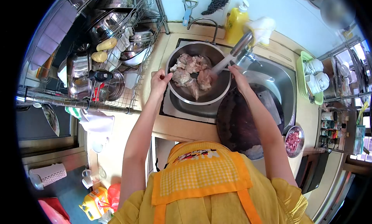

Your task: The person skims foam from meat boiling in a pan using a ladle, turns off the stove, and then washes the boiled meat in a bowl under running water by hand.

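Note:
A steel bowl with several pieces of pale pink meat is held over the left part of the sink. My left hand grips its left rim, fingers closed on it. On the opposite side, my right hand has its fingers closed on the right rim. Water runs from the faucet into the bowl beside the meat. Below my right forearm, a large dark round pan or wok leans over the sink's front edge, with a flat grey blade-like piece on it.
A wire rack of steel pots stands at left. Behind the sink is a yellow pump bottle. A small bowl of red meat sits front right, and a green basket holds white bowls.

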A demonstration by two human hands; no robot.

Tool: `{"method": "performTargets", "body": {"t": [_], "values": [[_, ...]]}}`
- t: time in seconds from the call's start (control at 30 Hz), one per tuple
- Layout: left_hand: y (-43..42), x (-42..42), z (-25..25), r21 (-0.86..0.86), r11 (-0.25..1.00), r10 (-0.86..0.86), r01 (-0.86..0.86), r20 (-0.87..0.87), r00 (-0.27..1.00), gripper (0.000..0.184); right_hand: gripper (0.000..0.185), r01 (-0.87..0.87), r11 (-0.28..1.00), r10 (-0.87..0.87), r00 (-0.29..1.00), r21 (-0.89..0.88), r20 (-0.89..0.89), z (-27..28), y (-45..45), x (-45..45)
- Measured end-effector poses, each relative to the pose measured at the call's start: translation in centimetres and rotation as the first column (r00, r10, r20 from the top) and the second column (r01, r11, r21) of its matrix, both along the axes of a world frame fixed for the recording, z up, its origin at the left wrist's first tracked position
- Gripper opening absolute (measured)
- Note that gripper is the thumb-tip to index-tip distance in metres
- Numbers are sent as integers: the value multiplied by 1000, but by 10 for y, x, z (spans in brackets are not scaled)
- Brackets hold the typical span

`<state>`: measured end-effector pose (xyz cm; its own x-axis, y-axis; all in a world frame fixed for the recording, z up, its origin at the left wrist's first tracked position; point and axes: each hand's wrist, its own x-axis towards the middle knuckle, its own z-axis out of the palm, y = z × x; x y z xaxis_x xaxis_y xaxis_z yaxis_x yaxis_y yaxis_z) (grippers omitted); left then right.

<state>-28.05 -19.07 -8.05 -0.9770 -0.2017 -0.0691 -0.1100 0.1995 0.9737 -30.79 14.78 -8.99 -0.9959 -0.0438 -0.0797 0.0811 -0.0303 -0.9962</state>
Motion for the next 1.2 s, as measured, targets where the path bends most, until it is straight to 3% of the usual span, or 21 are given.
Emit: {"method": "performTargets", "body": {"t": [0.13, 0.3, 0.4, 0.47, 0.6, 0.67, 0.7, 0.8, 0.9, 1.0, 1.03, 1.13, 1.17, 1.2], "values": [[6, 20, 7, -84, 994, 63, -71, -101, 993, 33, 21, 2, 999, -1, 999, -41, 40, 3, -9, -7], [5, 29, 0, -9, 996, 91, -92, -58, 994, 34, 18, -7, 997, 2, 998, 74, 64, -2, -10, -22], [2, 33, -15, 66, 994, 96, -93, -48, 994, 36, 22, 3, 996, 1, 999, -87, 45, 4, -21, -20], [-4, 38, -20, 156, 983, 100, -95, -26, 995, 37, 24, 9, 1000, -8, 999, -27, 54, 10, -25, -18], [-1, 51, -23, 172, 976, 135, -136, 21, 991, 36, 28, -49, 998, 42, 992, 50, 120, 19, -22, -19], [9, 53, -20, 180, 973, 146, -146, 12, 989, 34, 29, 24, 986, -65, 969, 166, 240, 35, -23, -23], [11, 55, -17, 300, 946, 107, -124, 74, 992, 31, 29, 55, 972, -122, 948, 228, 293, 40, -24, -26], [23, 54, -11, 429, 881, 130, -199, 186, 974, 27, 39, 69, 991, -86, 985, 117, 149, 16, -18, -47], [19, 61, -30, 456, 867, 123, -200, 192, 974, 25, 35, 21, 991, -46, 982, 134, 182, 30, -19, -43], [30, 70, -32, 488, 837, 177, -246, 184, 967, 28, 29, 34, 989, -27, 998, 145, -48, 31, -19, -29], [36, 71, -31, 496, 825, 205, -271, 184, 961, 29, 25, -23, 940, 32, 999, 340, -22, 21, -11, -33], [50, 69, -21, 471, 849, 187, -241, 158, 969, 26, 23, -175, 943, 222, 965, 285, -142, 21, 14, -33], [45, 66, -27, 423, 892, 105, -160, 151, 983, 22, 23, -144, 913, 191, 978, 382, -87, 25, 21, -34], [46, 60, -29, 427, 890, 97, -159, 165, 982, 22, 23, -127, 930, 161, 985, 346, -69, 24, 26, -36]]}}
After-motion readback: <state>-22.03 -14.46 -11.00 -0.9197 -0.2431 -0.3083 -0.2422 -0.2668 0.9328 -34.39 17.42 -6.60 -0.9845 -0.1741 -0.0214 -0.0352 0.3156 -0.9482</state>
